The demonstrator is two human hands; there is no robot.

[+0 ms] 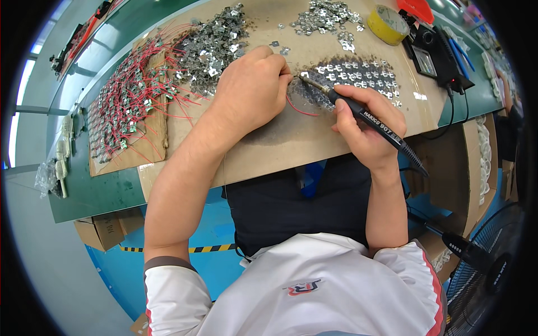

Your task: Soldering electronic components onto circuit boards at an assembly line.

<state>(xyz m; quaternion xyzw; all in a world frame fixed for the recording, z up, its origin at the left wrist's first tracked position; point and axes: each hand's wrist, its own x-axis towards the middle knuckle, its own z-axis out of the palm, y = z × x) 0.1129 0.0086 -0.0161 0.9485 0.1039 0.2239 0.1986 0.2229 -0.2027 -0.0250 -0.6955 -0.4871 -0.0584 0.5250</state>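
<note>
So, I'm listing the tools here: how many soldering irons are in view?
1: the black iron in the right hand, its tip near the left hand. Others may be hidden.

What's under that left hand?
A red wire pokes out from under the left hand, over brown cardboard. The hand hides the wire's other end and anything it may be pinching.

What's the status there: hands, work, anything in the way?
Right hand gripping soldering iron, tip close by left hand. Red wire trailing from under left hand, any pinch hidden. Rows of silver metal pieces crowd just beyond the iron.
</note>
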